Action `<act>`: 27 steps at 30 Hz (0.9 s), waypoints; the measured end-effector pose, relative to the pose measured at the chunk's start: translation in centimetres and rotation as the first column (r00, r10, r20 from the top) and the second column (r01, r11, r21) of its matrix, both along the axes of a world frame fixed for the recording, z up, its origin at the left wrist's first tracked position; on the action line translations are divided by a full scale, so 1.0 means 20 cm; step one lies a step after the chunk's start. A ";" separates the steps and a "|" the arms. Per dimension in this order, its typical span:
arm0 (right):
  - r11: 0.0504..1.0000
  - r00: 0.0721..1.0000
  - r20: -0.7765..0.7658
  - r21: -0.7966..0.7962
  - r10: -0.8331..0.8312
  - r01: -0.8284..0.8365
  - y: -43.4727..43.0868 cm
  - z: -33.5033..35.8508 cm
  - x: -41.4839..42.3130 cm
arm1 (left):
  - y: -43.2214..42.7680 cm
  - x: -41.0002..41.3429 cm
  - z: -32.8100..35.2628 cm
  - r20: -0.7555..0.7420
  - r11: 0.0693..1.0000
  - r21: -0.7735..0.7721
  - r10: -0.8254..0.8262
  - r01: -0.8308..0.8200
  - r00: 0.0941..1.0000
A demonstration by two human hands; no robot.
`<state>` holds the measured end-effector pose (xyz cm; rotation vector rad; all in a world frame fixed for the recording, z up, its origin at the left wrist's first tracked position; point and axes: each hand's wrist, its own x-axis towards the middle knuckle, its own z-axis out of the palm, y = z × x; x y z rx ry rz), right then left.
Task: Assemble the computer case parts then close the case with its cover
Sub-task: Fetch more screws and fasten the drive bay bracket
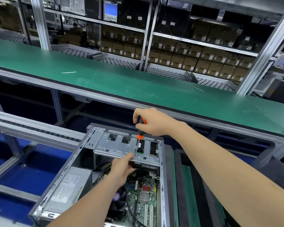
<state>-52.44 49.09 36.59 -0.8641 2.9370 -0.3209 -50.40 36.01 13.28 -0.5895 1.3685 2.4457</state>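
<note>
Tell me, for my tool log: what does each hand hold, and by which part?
The right hand grips the screwdriver by its handle; left hand holds the drive cage by its near edge.

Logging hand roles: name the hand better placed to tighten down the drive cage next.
Right. The right hand grips the screwdriver, tip down on the drive cage; the left hand holds the cage edge beside the tip.

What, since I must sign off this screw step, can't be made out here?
Head view only:
- What the screwdriver tip meets: too small, crowded by fingertips of the left hand.
- Computer case near end: cut off by the bottom edge.
- Power supply label text: too small.
- Cartons on the far shelves: blurred.
</note>
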 end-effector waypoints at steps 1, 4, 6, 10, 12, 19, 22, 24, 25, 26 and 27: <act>1.000 0.999 -0.032 -0.014 -0.010 0.010 0.00 0.00 0.00 | 0.00 0.00 0.01 -0.001 1.000 0.004 0.004 -0.004 1.000; 0.998 0.999 -0.020 -0.047 -0.037 0.036 -0.04 -0.01 0.01 | 0.00 0.01 0.02 0.005 1.000 0.009 0.012 -0.012 1.000; 0.993 0.987 -0.110 -0.023 -0.119 0.117 -0.07 -0.04 0.02 | 0.00 0.01 0.01 0.008 1.000 0.008 0.020 -0.020 1.000; 0.958 0.937 -0.200 -0.071 -0.287 0.278 -0.05 -0.11 0.02 | 0.00 0.00 0.01 0.006 1.000 0.009 0.001 -0.001 1.000; 0.965 0.954 -0.151 -0.081 -0.261 0.251 -0.02 -0.10 0.03 | 0.00 0.01 0.01 0.012 1.000 0.001 0.008 -0.008 1.000; 0.982 0.986 -0.056 -0.107 -0.159 0.153 0.01 -0.07 0.10 | 0.01 0.00 0.01 0.014 0.999 -0.047 0.019 -0.018 1.000; 0.980 0.980 -0.072 -0.082 -0.185 0.179 -0.02 -0.06 0.12 | 0.01 0.01 0.02 0.009 0.999 -0.042 0.016 -0.015 1.000; 0.982 0.981 -0.077 -0.078 -0.179 0.173 -0.05 -0.06 0.14 | 0.01 0.02 0.02 0.010 0.999 -0.032 0.011 -0.011 1.000; 0.982 0.980 -0.082 -0.082 -0.179 0.173 -0.06 -0.06 0.15 | 0.01 0.02 0.03 0.012 0.999 -0.032 0.008 -0.007 1.000; 0.981 0.979 -0.089 -0.086 -0.184 0.176 -0.07 -0.06 0.15 | 0.01 0.02 0.03 0.015 0.999 -0.032 0.004 -0.004 1.000; 0.979 0.977 -0.095 -0.093 -0.192 0.183 -0.08 -0.07 0.16 | 0.01 0.03 0.03 0.020 1.000 -0.031 0.001 0.000 1.000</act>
